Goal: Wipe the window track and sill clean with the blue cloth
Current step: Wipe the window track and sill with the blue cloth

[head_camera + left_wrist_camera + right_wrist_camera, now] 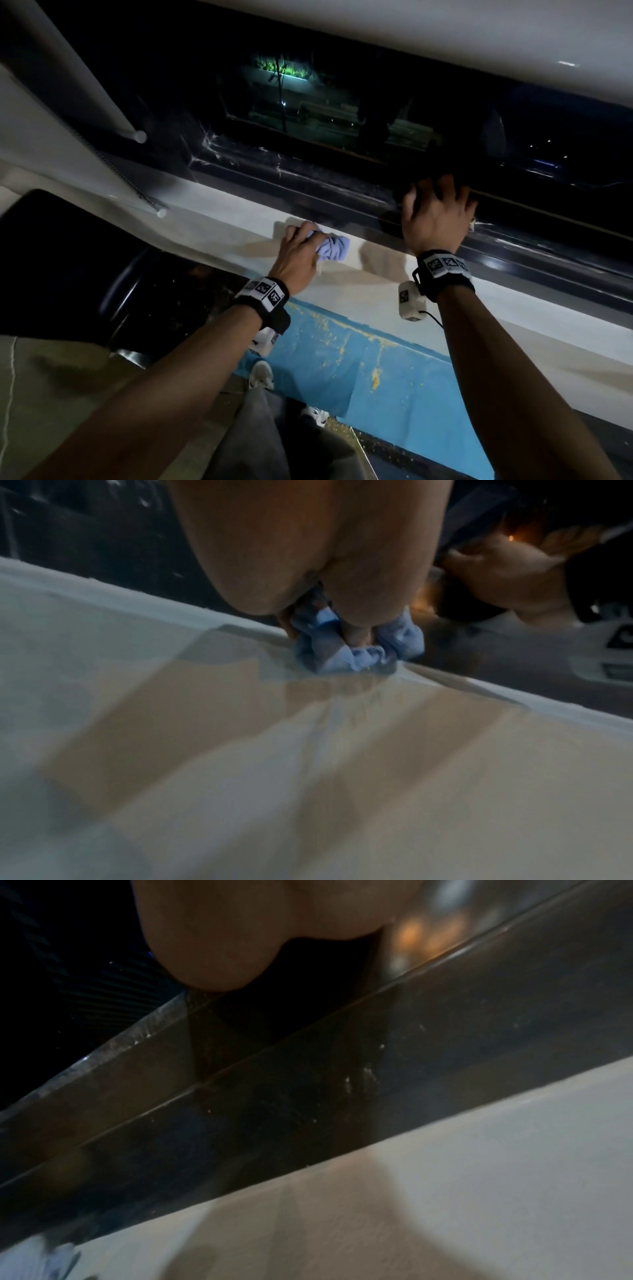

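Observation:
My left hand grips the bunched blue cloth and holds it down on the pale window sill, close to the sill's far edge. In the left wrist view the cloth bulges out between the curled fingers. Just beyond it runs the dark window track, streaked with dust and cobwebs. My right hand lies farther right on the track's dark frame, fingers bent over its raised rail; the fingertips are lost in shadow. The right wrist view shows only the heel of the palm above the dusty dark frame.
A white blind wand and bead chain hang at the left above the sill. A dark rounded object stands below the sill at left. Under the sill is a blue wall with chipped paint. Dark glass fills the window.

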Motion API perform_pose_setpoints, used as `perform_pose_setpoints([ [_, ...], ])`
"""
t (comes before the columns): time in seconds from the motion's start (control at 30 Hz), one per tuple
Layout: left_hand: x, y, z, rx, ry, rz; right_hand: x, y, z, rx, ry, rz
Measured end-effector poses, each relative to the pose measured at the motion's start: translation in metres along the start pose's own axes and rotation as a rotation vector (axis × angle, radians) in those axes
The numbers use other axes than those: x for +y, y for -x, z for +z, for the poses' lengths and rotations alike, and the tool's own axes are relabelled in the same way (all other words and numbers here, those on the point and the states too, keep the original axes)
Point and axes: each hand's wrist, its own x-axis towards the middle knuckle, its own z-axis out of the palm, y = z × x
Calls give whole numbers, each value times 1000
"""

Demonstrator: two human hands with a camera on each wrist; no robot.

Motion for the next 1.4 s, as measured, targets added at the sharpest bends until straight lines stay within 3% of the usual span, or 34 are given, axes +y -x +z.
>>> perform_pose_setpoints([
  [0.07,-6,3,-11,-13,8,48,2,0,-1,-1,-8,-10],
  [0.2,-38,-10,-24,170,59,-181,2,1,-1,0,0,-8],
  [0.33,-19,-17,-1,192,24,-252,-1,0,-1,-3,2,3],
  [0.43,8,-15,16,155,37,-178,-1,0,-1,-3,-2,6],
  [0.63,42,-23,20,-80,26,87,4,0,-3,9,-16,-18],
  [0.77,23,-29,11,48,31,29,4,1,-1,32,-7,-18],
  [0.93,45,-23,38,109,46,-110,1,0,0,38,4,-16],
  [1.13,81,-24,58,7,71,-29,1,1,-2,40,-6,-16],
  [1.4,76,-15,48,-172,33,200,3,0,-6,22,-32,-28],
])
